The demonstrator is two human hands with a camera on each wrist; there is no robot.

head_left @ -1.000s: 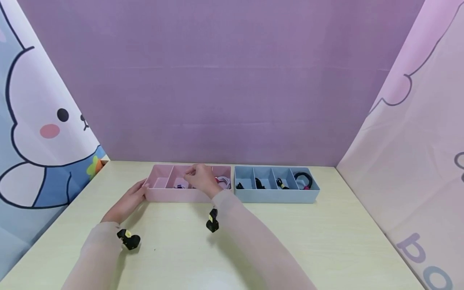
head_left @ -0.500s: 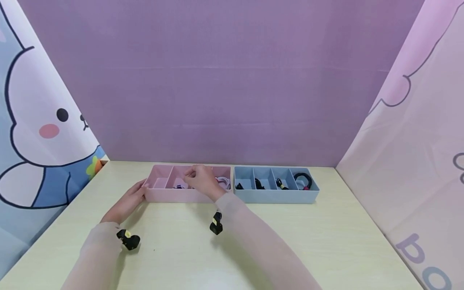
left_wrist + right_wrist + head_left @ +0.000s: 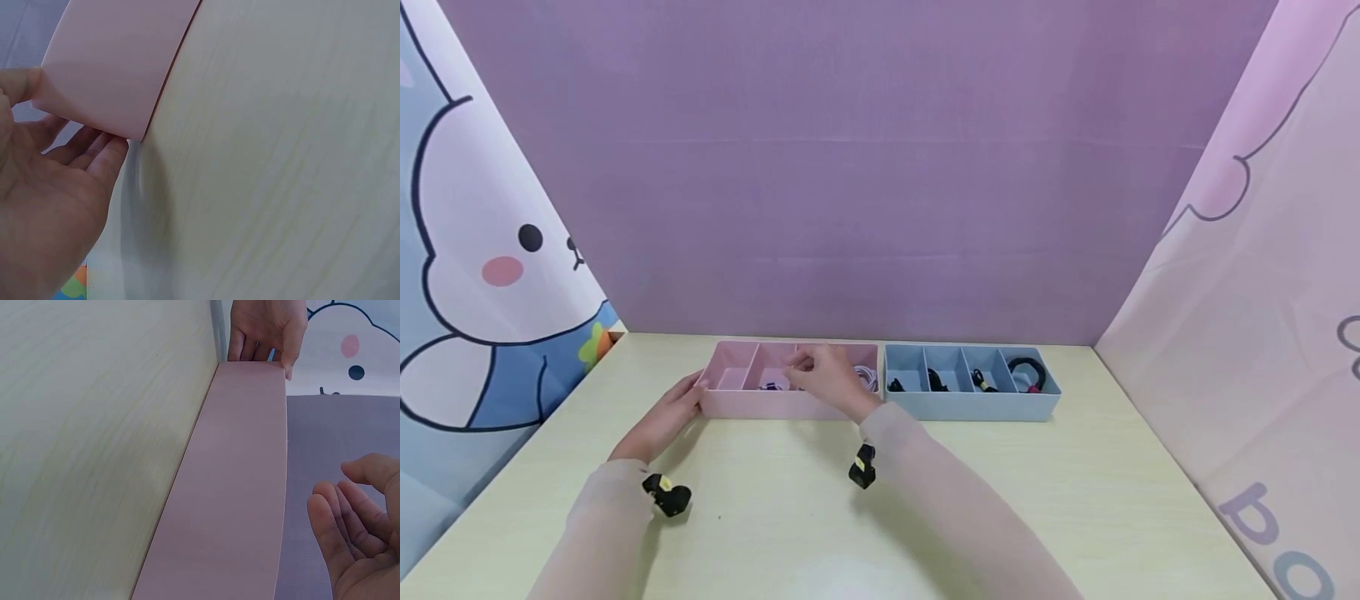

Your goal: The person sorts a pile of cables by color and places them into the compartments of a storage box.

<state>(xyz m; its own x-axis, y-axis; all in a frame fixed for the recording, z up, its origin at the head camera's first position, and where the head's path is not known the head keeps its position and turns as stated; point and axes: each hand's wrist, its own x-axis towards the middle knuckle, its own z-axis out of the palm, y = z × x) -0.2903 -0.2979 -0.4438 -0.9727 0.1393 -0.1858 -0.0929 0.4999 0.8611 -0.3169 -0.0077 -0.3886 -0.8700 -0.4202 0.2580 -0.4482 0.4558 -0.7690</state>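
A pink divided organizer box point(image 3: 752, 405) stands on the table. My left hand point(image 3: 664, 418) grips its left end; in the left wrist view the thumb point(image 3: 20, 82) is at the upper rim and the fingers lie against the end wall. Over the middle compartments hovers my right hand point(image 3: 833, 379). Its fingers are loosely bent, and in the right wrist view a gap with nothing in it shows between thumb point(image 3: 374, 470) and fingers. A coiled white cable point(image 3: 868, 377) lies in the rightmost pink compartment, partly behind the hand. Something small, white and dark point(image 3: 771, 386) lies in the second compartment.
A blue divided box point(image 3: 972, 406) stands right beside the pink one. It holds a coiled black cable point(image 3: 1037, 367), a black bundle with a yellow band point(image 3: 982, 382) and other small black items. A purple backdrop point(image 3: 880, 183) rises behind; printed cloths hang at both sides.
My right hand and forearm have drifted a little to the right over the pink box. The left hand and both boxes stay in place.
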